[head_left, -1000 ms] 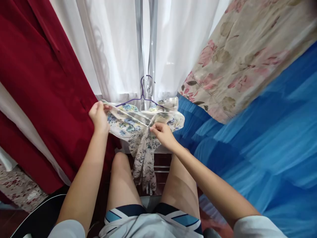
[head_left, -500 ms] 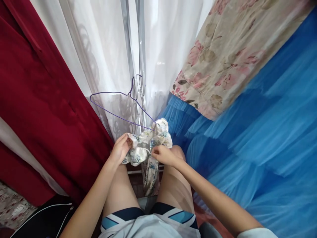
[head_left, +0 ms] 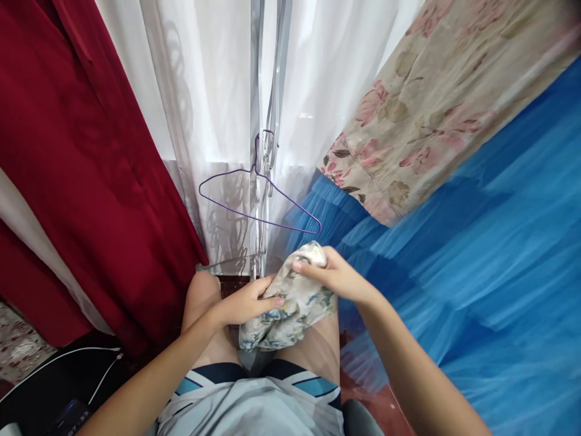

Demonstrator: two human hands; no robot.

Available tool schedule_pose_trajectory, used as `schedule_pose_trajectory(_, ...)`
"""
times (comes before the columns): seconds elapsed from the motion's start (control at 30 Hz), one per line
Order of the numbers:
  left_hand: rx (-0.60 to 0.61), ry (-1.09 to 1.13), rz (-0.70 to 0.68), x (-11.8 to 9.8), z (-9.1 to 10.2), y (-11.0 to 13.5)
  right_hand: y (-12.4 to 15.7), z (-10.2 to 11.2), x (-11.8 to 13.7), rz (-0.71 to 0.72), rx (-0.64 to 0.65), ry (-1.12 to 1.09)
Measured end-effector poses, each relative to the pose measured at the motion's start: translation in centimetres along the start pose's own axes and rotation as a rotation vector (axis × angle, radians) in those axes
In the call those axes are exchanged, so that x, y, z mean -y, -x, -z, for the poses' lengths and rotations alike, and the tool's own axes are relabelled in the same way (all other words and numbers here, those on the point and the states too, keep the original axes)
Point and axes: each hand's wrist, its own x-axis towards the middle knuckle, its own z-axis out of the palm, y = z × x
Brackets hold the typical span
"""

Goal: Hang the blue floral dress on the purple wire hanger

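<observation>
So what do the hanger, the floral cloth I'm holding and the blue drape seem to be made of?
Hanger: probably plastic-coated wire, smooth purple, judging by its thin, even line. Floral cloth: soft, mostly matte printed fabric, bunching in loose folds; the fibre I can't tell. Blue drape: perhaps tulle, slightly sheer, from its layered, gauzy ruffles.

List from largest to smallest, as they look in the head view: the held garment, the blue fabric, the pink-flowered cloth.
1. Blue fabric
2. Pink-flowered cloth
3. Held garment, clearly smallest
</observation>
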Motion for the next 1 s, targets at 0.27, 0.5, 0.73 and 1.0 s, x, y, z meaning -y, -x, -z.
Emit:
schedule_pose_trajectory(0.27, -0.383, -0.008, -0.069, -1.9, 4.8, 0.3, -8.8, 7.8, 1.2, 0.267, -0.447, 0.223)
schedule_pose_trajectory(0.5, -0.479, -0.279, -0.051, -2.2, 11.4, 2.0, -14.2, 6.0, 1.2, 0.158, -0.222, 0.005)
schedule_pose_trajectory(0.73, -0.678, -0.687, 0.179, 0.4, 21.6, 0.8, -13.1, 7.4, 2.8, 0.074, -0.160, -0.009)
schedule_pose_trajectory(1.0, -0.823, -0.896, 0.025, -6.4, 29.0, -4.4, -13.1, 7.5, 3.4, -0.027, -0.153, -0.141)
